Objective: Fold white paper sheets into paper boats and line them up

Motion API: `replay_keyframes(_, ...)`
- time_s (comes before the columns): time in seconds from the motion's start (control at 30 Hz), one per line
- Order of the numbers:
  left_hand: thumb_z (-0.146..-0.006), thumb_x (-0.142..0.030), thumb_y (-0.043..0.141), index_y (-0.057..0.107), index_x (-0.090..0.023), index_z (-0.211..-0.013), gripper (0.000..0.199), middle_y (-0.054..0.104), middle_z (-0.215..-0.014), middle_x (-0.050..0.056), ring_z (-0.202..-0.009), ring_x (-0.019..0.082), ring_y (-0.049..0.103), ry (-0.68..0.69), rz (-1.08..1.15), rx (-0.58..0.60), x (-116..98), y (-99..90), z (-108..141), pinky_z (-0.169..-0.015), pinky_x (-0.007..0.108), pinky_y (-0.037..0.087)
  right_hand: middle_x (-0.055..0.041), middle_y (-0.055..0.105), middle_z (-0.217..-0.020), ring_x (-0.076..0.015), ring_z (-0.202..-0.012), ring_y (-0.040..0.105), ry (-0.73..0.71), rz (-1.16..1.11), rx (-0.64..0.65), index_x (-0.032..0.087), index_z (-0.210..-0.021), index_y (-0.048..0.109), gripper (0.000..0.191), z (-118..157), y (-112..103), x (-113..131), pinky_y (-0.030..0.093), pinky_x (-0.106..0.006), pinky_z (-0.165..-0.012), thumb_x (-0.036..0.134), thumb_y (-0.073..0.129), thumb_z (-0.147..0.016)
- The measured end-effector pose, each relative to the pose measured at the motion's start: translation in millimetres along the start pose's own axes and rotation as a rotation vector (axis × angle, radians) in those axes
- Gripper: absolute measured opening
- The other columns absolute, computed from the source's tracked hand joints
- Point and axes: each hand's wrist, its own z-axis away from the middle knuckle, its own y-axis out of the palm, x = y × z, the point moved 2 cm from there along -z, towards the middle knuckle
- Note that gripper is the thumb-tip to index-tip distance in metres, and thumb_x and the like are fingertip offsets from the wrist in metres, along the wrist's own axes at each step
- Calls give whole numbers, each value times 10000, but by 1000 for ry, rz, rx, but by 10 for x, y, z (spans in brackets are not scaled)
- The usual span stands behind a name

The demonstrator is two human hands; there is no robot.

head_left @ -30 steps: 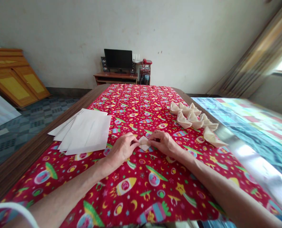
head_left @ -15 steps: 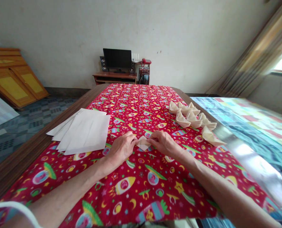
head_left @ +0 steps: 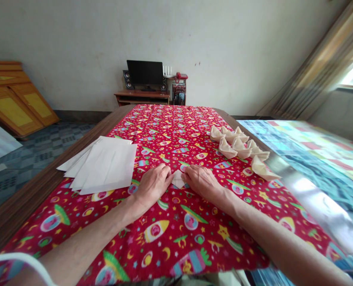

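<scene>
A small folded piece of cream paper (head_left: 178,180) lies on the red patterned cloth between my hands. My left hand (head_left: 155,180) grips its left side, with the fingers closed. On its right side my right hand (head_left: 200,179) has its fingers curled over the paper's edge. Both hands hide the paper's side corners. To the left lies a fanned stack of cream paper sheets (head_left: 107,167). Several folded paper boats (head_left: 237,145) are grouped at the right edge of the cloth, the nearest one (head_left: 262,169) a little apart.
The red cloth (head_left: 191,246) covers most of the brown table (head_left: 21,202). A bed with a bright sheet (head_left: 307,159) adjoins on the right. A monitor (head_left: 145,73) on a small desk stands by the wall. A white cable (head_left: 24,258) curves at lower left.
My right hand has turned flatter, its fingers now bent down over the paper's right side. My left hand has barely shifted. The view has tilted slightly.
</scene>
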Motion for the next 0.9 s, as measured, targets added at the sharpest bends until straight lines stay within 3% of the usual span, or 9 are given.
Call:
replay_keyframes(0.3, -876, -403, 526, 531, -197, -717, 260, 561, -719, -18, -646, 133, 544, -44, 104, -1, 20, 12, -24, -558, 246, 304, -37, 650, -786, -145, -697, 566, 64, -59, -76, 209, -813, 593, 271, 46, 2, -6, 309, -261, -583, 460, 519, -882)
replay_keyframes(0.57, -803, -361, 629, 554, -195, -678, 221, 568, -733, -17, -629, 129, 543, -78, 176, 36, 96, -74, -44, -567, 251, 325, 7, 613, -701, -113, -628, 528, 107, -183, 83, 227, -764, 582, 219, 5, -81, -99, 255, -232, -534, 420, 548, -862)
replay_keyframes(0.77, -813, -282, 617, 563, -195, -745, 123, 567, -764, -8, -665, 133, 554, -27, 202, -11, 201, 4, 13, -592, 242, 377, 7, 627, -775, -98, -661, 535, 53, -308, 17, 217, -849, 585, 165, 45, -11, -140, 310, -215, -585, 378, 554, -861)
replay_keyframes(0.9, -852, -347, 569, 565, -187, -812, 164, 573, -804, 13, -710, 138, 559, 28, 240, -53, 213, -4, 60, -636, 241, 419, 26, 624, -719, -89, -611, 524, 87, -395, 34, 217, -811, 599, 126, 34, 1, -121, 295, -206, -556, 339, 580, -834)
